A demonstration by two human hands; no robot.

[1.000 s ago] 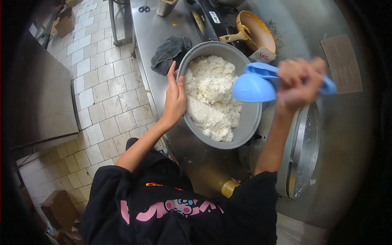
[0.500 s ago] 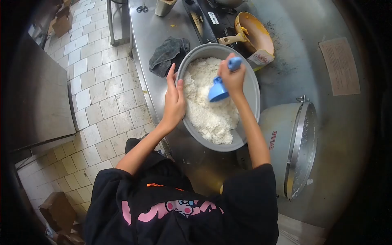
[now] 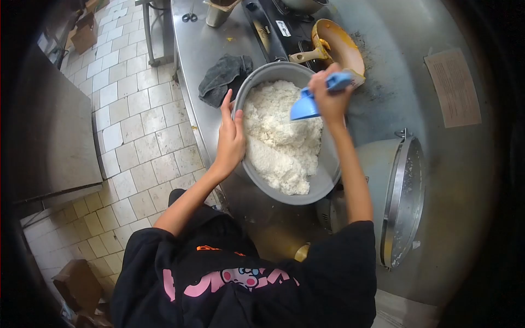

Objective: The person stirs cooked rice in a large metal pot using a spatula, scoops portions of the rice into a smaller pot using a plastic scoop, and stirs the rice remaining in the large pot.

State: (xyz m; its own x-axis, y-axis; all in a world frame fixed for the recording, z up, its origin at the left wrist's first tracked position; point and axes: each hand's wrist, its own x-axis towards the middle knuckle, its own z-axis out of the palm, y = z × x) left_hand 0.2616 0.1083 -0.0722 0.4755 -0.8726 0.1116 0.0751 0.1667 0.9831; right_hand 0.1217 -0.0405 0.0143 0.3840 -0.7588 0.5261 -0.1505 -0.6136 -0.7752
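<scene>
A large grey bowl (image 3: 330,186) in the middle of the view holds a heap of white rice (image 3: 281,142). My left hand (image 3: 232,136) grips the bowl's left rim, thumb on the near face and fingers along the outside. In my right hand (image 3: 331,98) is a blue scoop (image 3: 307,105), its handle wrapped by my fingers. The scoop is over the upper right part of the rice, its cup tilted; whether it touches the rice I cannot tell.
A dark cloth (image 3: 223,79) lies left of the bowl on the steel counter (image 3: 205,33). Behind stands an orange-smeared pan (image 3: 344,46) on the stove. A large metal pot (image 3: 404,202) lies open at the right. Scissors (image 3: 190,17) and a metal container (image 3: 219,13) are at the back.
My right hand has moved right with the blue scoop, away from the middle of the rice. My left hand stays on the rim, and the bowl has shifted slightly.
</scene>
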